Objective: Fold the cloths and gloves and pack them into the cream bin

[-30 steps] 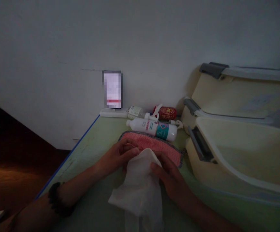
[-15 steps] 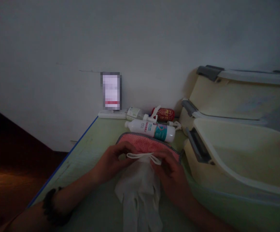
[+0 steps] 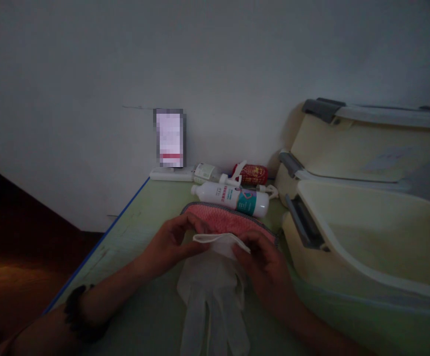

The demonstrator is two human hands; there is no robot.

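Note:
A thin white glove (image 3: 211,291) lies on the green table (image 3: 141,232) with its fingers pointing toward me. My left hand (image 3: 170,244) pinches the left side of the glove's cuff. My right hand (image 3: 265,264) pinches the right side of the cuff, and together they hold the opening stretched apart. Just behind my hands lies a pink cloth (image 3: 230,222) with a dark edge.
A white spray bottle (image 3: 233,198) lies behind the cloth, with a red can (image 3: 252,174) and a small bottle (image 3: 207,173) by the wall. Cream plastic tubs (image 3: 366,232) with grey handles stand at the right. The table's blue edge drops to a dark floor at left.
The glove has gone from a bunched sheet held up to lying flat with its fingers spread toward me. Both hands now grip the cuff and have opened it a little wider.

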